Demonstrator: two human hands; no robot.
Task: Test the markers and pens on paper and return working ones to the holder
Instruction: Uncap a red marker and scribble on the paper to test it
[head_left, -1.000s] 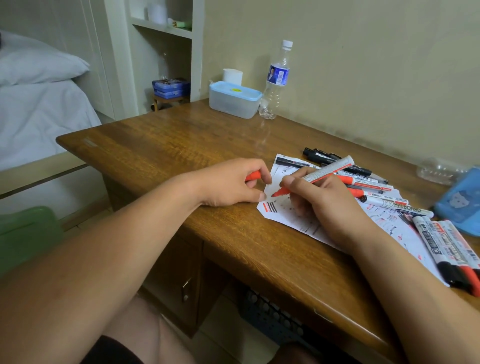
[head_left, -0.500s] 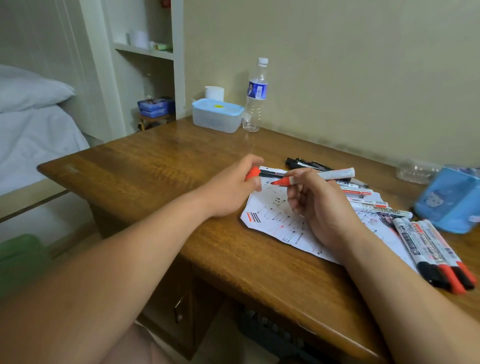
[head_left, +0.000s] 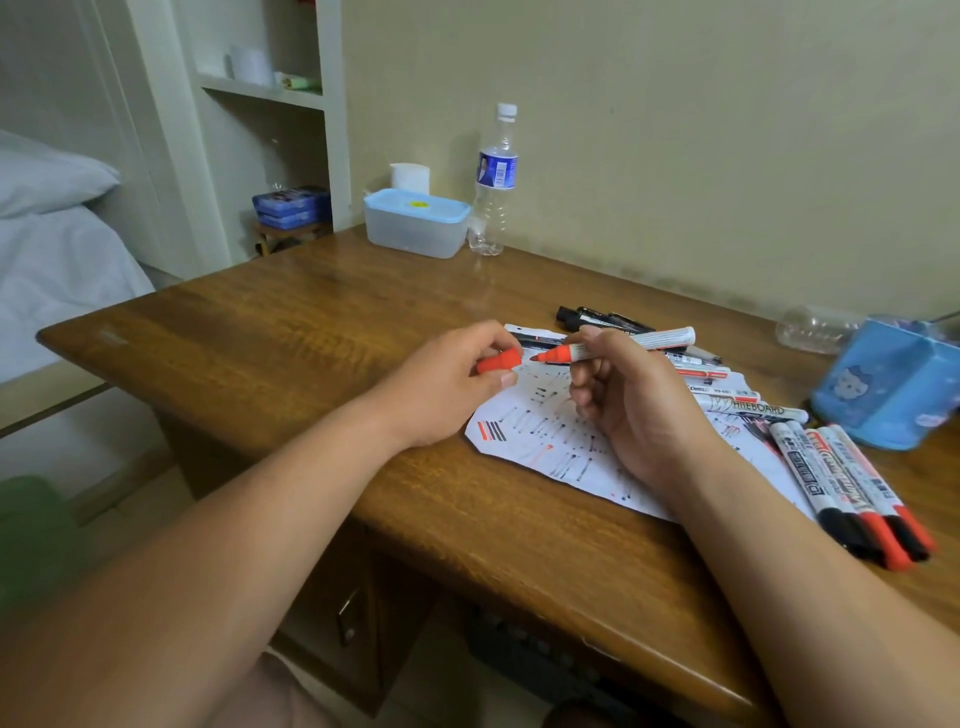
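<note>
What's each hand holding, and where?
Left hand pinches the red cap by its sides; right hand grips the uncapped red marker mid-barrel.

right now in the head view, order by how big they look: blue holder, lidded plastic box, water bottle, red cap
1. blue holder, nearer the camera and cut off at the edge
2. lidded plastic box and water bottle, too alike to rank
3. red cap
</note>
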